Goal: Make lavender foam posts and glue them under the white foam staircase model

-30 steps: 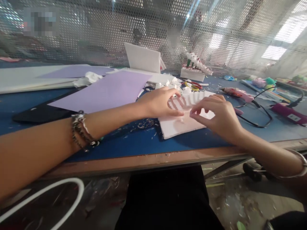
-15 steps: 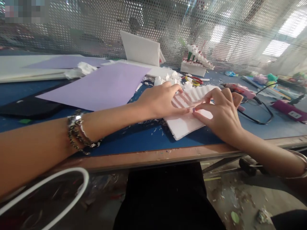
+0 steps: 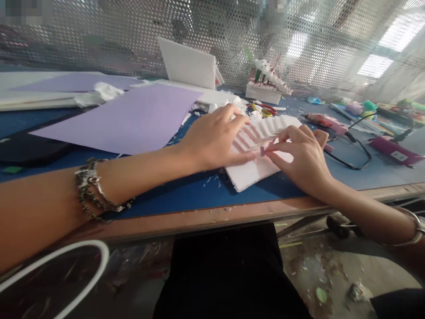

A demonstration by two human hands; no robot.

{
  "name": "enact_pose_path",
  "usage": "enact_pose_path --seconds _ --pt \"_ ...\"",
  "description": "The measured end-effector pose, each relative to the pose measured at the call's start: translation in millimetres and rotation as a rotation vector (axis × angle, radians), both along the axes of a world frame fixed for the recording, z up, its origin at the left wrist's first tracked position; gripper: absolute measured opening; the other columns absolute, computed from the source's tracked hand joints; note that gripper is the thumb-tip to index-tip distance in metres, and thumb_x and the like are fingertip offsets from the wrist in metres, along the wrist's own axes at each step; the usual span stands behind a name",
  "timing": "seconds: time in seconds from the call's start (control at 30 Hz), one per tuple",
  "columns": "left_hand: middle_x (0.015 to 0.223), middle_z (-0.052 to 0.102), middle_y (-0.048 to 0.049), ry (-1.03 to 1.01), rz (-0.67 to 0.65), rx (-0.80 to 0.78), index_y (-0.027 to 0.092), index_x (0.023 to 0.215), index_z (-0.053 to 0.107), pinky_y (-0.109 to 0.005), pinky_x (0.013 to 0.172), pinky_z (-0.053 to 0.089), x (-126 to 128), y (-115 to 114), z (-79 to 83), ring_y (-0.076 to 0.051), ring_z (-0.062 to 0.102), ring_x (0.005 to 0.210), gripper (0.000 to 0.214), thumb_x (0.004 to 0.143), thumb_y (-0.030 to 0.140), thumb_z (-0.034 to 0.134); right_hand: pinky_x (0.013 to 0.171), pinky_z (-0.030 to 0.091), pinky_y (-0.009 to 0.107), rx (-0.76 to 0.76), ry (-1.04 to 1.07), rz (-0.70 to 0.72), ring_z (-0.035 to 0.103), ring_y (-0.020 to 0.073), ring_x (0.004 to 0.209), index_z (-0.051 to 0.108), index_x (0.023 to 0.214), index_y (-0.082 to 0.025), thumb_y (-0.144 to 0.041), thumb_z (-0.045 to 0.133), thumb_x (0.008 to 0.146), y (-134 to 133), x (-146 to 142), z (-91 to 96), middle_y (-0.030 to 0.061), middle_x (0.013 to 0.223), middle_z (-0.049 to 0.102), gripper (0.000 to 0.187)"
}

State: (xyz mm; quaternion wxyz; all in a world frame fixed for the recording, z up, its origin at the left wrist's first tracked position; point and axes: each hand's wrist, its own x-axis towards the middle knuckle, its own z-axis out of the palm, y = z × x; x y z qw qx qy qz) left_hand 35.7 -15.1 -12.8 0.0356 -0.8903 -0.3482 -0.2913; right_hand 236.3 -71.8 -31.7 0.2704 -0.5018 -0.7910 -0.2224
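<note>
A white foam board (image 3: 247, 177) with a stepped, ridged white piece (image 3: 265, 128) on it lies near the table's front edge. My right hand (image 3: 300, 157) pinches a small purple piece (image 3: 262, 151), perhaps paper, between thumb and index finger just above the board. From the left, my left hand (image 3: 215, 137) reaches over the ridged piece. Its thumb points along the front of the steps, and its fingers are bent over the far left side, apart from the thumb. Whether those fingertips press on the ridges is hard to see.
Purple sheets (image 3: 133, 117) lie to the left by crumpled white paper (image 3: 99, 94). Behind the board are white scraps and red-yellow scissors (image 3: 264, 109). A pink glue gun (image 3: 327, 123) with a black cord rests right. A perforated metal screen (image 3: 133, 40) stands behind.
My left thumb has drawn back a little from the purple piece, which now shows more clearly in my right fingers. The whole view has shifted slightly.
</note>
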Motion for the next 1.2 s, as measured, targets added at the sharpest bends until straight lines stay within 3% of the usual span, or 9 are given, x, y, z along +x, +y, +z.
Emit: enact_pose_path --seconds 0.17,0.37,0.5,0.7,0.93,1.2 --pt "0.110 0.055 -0.0076 0.026 -0.076 0.016 0.020 0.109 0.055 -0.040 0.097 0.034 1 0 -1.7 -0.030 0.049 0.109 0.053 0.068 0.053 0.059 0.077 0.027 0.038 -0.014 0.009 0.006 0.052 0.0211 0.087 0.069 0.076 -0.024 -0.036 0.051 0.084 2 -3 0.4 0.0038 0.086 0.062 0.023" --pt "0.119 0.052 -0.0079 0.019 -0.009 -0.194 0.022 0.119 0.047 -0.032 0.084 0.044 5 3 -4.0 -0.026 0.054 0.104 0.063 0.067 0.058 0.056 0.074 0.031 0.033 -0.116 0.111 0.087 0.053 0.0199 0.083 0.069 0.076 -0.022 -0.034 0.056 0.081 8 -4 1.7 0.0025 0.075 0.064 0.018" --pt "0.121 0.050 -0.0089 0.051 0.047 -0.183 0.022 0.119 0.046 -0.031 0.078 0.046 7 -2 -2.7 -0.026 0.057 0.100 0.064 0.067 0.059 0.056 0.066 0.036 0.028 -0.232 0.330 0.139 0.053 0.0139 0.071 0.070 0.076 -0.020 -0.028 0.060 0.076 11 -2 2.0 0.0012 0.073 0.064 0.013" --pt "0.126 0.047 -0.0091 0.162 0.131 -0.199 0.023 0.124 0.041 -0.036 0.079 0.047 8 -11 4.2 -0.029 0.057 0.100 0.068 0.069 0.062 0.050 0.059 0.035 0.027 -0.407 0.504 0.044 0.050 0.0110 0.063 0.072 0.077 -0.019 -0.037 0.065 0.070 15 3 0.7 0.0029 0.078 0.065 0.021" --pt "0.126 0.047 -0.0073 0.188 0.169 -0.196 0.025 0.123 0.042 -0.035 0.080 0.047 9 -15 8.9 -0.027 0.057 0.100 0.063 0.072 0.061 0.045 0.054 0.031 0.026 -0.484 0.517 0.070 0.041 0.0084 0.057 0.071 0.079 -0.017 -0.037 0.064 0.071 15 3 4.2 0.0012 0.071 0.059 0.022" --pt "0.122 0.047 -0.0076 0.191 0.216 -0.107 0.024 0.122 0.043 -0.039 0.083 0.044 12 -13 4.3 -0.031 0.056 0.101 0.064 0.070 0.061 0.047 0.055 0.035 0.024 -0.555 0.678 0.150 0.047 0.0086 0.058 0.068 0.075 -0.014 -0.033 0.065 0.070 15 3 5.4 0.0018 0.068 0.063 0.020"
